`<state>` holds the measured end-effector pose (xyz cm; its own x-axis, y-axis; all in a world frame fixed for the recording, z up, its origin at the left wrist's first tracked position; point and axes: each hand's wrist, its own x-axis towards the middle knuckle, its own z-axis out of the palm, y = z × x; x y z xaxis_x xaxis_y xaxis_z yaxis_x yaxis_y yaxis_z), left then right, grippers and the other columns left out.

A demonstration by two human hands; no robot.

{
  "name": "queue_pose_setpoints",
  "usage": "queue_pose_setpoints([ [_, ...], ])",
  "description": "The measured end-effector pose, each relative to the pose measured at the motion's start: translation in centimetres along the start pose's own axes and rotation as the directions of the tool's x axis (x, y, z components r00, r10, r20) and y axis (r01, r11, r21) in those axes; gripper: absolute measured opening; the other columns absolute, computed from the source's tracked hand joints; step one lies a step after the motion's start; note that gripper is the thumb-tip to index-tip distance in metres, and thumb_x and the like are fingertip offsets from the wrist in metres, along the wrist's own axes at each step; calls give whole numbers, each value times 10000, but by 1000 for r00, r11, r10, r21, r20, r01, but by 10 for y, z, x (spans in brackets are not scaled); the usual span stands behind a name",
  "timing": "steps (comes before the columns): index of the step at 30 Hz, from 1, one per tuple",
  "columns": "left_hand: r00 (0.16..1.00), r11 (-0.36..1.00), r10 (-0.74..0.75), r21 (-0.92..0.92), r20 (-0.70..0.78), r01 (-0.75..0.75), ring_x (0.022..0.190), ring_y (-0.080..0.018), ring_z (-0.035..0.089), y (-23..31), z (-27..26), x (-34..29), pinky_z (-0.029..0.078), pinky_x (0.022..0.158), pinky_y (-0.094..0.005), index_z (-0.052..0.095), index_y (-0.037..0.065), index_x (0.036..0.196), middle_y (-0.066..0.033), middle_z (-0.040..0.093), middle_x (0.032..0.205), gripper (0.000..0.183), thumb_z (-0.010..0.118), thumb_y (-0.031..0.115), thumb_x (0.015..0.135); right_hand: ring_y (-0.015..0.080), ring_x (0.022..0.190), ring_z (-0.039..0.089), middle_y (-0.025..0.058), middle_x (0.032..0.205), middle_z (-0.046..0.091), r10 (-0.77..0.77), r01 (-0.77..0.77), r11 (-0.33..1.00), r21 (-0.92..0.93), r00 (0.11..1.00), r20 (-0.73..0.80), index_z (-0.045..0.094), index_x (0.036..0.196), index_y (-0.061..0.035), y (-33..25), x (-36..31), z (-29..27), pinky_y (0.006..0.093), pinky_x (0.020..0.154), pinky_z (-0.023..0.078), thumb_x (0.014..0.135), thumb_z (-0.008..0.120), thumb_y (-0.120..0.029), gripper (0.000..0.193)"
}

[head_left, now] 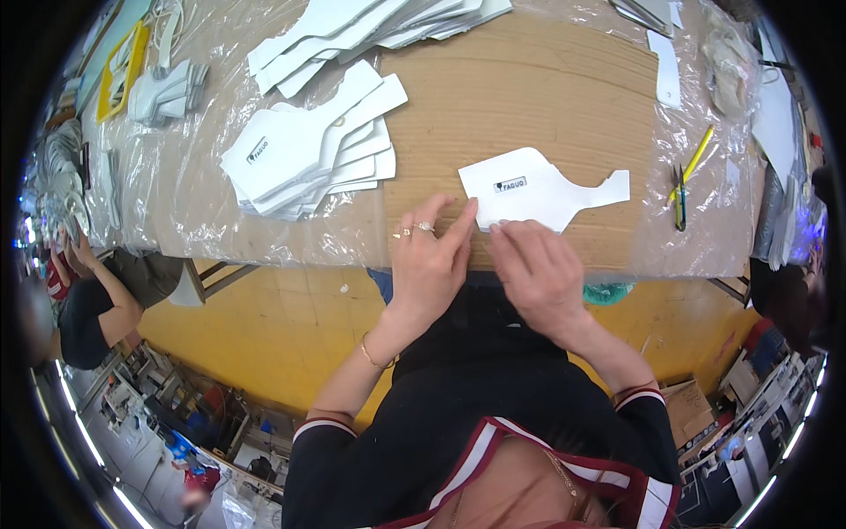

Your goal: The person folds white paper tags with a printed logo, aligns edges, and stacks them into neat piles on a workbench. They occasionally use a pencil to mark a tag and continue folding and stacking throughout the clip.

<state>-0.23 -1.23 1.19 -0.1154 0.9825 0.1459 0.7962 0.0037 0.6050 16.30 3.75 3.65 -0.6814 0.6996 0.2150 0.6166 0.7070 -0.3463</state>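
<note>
A flat white shoe-upper piece [564, 198], with a small dark printed label and a narrow strap-like end to the right, lies on the brown cardboard in front of me. At its lower-left corner rests a fingertip of my left hand [429, 264], whose fingers are apart; rings show on it. My right hand [542, 278] has its fingers closed together at the piece's near edge, the tips pressed there. To the left, a fanned stack of similar white pieces [304, 154] overlaps the cardboard's edge.
Another white stack [352, 35] lies farther back. Yellow-handled snips [679, 198] and a yellow pen-like stick [699, 154] lie right of the cardboard [529, 79]. A yellow tray [123, 70] and small bundled pieces [167, 93] sit far left. Another person's arm [115, 291] reaches in at left.
</note>
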Motion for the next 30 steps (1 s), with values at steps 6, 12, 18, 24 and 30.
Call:
queue_pose_setpoints([
  [6,1000,988,-15,-156,-27,10,848,-208,548,-9,-3,-1,493,698,-305,718,63,1101,-113,598,1150,310,699,-49,812,289,934,618,156,986,614,-94,94,966,-240,995,15,663,1023,103,-15,3,14,340,787,548,762,644,-11,286],
  [12,998,976,-15,-219,-69,0,824,-194,594,-13,-5,-5,509,708,-291,726,36,1053,-120,616,1147,259,697,-59,813,296,900,616,171,949,608,-234,261,877,-403,965,116,654,998,116,-14,8,14,357,789,552,739,646,-25,295],
  [18,988,956,-129,-274,-79,103,903,-264,574,1,-6,-11,469,790,-368,739,62,966,-100,620,1049,228,771,21,743,295,844,636,146,953,607,21,-30,996,85,995,101,635,1010,59,2,13,-5,360,722,538,816,646,-22,210],
  [24,965,892,-259,-377,27,250,878,-203,564,24,0,0,479,740,-308,744,37,958,-73,592,983,178,772,30,783,255,784,637,116,968,621,456,-431,767,475,888,69,638,985,13,-4,8,-6,338,662,516,899,644,-9,89],
  [30,972,923,-236,-312,3,225,863,-182,542,27,-1,7,366,830,-328,758,65,957,-35,605,961,170,775,85,789,250,793,641,121,989,616,476,-438,754,489,878,51,642,1018,20,-11,4,0,320,655,516,905,632,5,114],
])
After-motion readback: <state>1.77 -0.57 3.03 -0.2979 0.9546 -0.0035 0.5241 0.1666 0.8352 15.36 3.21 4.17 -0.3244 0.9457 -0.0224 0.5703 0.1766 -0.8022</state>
